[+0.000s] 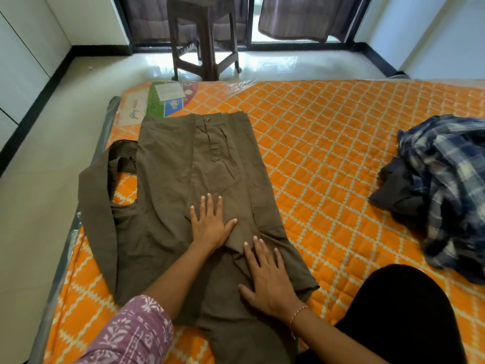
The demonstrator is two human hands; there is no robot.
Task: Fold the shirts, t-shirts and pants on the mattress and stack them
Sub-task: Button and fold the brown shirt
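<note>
Shirt [183, 185]: soft, limp; I grip at hem corners.
Left hand [210, 224]: fingers spread flat on shirt.
Right hand [267, 277]: same.

Head view, single: worn on my head, facing forward and down, close over the mattress [328, 132], floor [39, 206] and stool [204, 35] beyond.

The mattress [328, 143] is orange with a cream diamond lattice. On it lies an olive-brown shirt [183, 179], and toward its right edge a navy-and-cream plaid shirt [446, 174] over a dark grey garment [393, 190]. The sleeve [131, 334] is mauve with white floral print.
</note>
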